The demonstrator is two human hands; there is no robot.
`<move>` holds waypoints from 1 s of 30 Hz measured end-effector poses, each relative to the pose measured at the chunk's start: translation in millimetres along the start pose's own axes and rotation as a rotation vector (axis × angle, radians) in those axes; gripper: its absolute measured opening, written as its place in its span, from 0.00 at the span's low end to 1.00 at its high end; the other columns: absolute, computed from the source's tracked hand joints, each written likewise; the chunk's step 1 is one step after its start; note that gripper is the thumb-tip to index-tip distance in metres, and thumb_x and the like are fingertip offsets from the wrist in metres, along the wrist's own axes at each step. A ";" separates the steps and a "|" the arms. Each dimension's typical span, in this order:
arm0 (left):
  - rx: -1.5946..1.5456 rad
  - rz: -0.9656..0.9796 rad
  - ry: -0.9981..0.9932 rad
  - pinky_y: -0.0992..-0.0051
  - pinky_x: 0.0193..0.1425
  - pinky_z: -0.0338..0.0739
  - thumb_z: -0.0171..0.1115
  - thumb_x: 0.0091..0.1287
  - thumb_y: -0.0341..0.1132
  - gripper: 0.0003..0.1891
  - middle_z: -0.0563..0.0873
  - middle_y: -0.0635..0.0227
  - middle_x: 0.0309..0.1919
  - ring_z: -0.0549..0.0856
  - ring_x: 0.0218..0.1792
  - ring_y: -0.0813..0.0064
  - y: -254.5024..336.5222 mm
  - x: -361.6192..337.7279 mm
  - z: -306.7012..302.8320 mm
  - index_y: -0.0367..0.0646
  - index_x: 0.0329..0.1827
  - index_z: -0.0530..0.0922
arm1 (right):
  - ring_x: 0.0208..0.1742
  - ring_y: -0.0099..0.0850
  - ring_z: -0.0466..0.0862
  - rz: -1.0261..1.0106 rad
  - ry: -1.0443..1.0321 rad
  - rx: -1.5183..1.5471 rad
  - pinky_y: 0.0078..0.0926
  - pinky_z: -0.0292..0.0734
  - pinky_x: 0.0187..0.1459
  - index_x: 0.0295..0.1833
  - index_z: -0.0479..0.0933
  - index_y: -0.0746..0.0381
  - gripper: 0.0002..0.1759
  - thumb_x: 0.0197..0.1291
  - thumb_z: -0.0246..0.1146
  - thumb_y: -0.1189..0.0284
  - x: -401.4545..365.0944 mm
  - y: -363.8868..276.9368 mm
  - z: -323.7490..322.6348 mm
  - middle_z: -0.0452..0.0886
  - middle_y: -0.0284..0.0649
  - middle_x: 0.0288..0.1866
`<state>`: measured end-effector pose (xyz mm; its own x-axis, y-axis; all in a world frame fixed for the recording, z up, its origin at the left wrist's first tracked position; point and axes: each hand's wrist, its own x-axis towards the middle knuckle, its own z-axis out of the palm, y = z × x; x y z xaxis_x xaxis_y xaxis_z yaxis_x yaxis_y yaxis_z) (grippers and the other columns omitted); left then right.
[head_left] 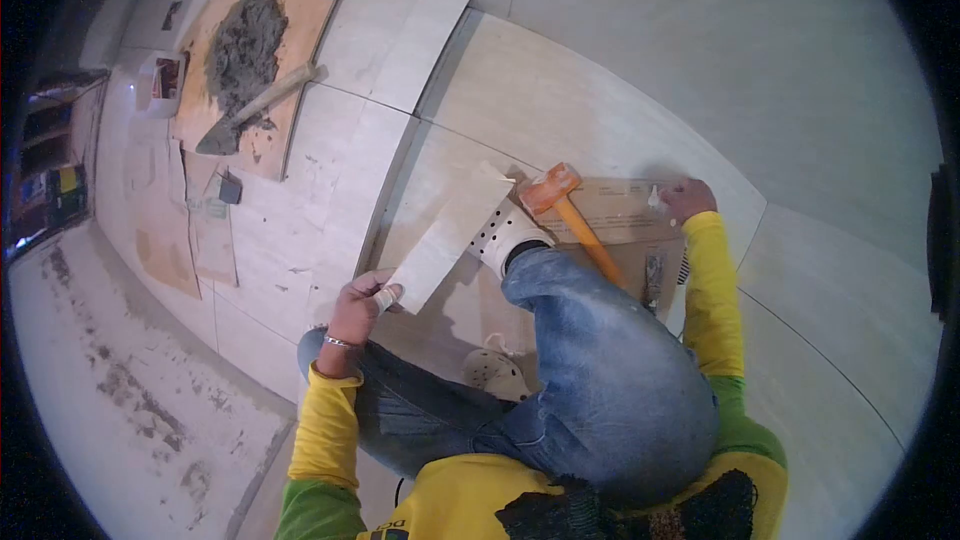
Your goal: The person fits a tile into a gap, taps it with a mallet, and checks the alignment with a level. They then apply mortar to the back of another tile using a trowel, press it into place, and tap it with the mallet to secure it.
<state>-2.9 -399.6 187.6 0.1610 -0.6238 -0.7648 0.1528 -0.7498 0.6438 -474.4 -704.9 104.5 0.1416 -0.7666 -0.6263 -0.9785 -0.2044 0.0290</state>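
My left hand [366, 308] grips one end of a long pale tile strip [447, 245], thumb on top; a bracelet circles the wrist. The strip slants up and away, its far end beside my white clog [508, 237]. My right hand [688, 201] is out at the right, fingers closed at the edge of a flat cardboard sheet [625, 202]. A small whitish piece [655, 198] shows at its fingertips; I cannot make out what it is. An orange mallet [577, 220] lies partly on the cardboard, between the clog and my right hand.
A narrow tool [653, 278] lies by my knee. A raised tiled step [380, 130] runs along the left. On it, a board [300, 30] carries grey mortar [247, 45] and a wooden-handled trowel [255, 112]. A white container [160, 83] stands farther left. Tiled wall [700, 50] rises ahead.
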 end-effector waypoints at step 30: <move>0.048 0.012 -0.037 0.79 0.41 0.77 0.64 0.68 0.32 0.14 0.86 0.72 0.38 0.81 0.35 0.82 -25.7 -12.5 20.5 0.38 0.54 0.82 | 0.28 0.27 0.81 0.261 0.225 0.963 0.29 0.76 0.29 0.42 0.77 0.70 0.18 0.63 0.63 0.62 15.1 -14.0 -18.7 0.80 0.42 0.30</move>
<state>-28.8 -377.1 180.1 0.1263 -0.6402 -0.7577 0.1044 -0.7510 0.6520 -455.7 -725.0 109.2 -0.1651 -0.8341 -0.5263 -0.6742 0.4849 -0.5571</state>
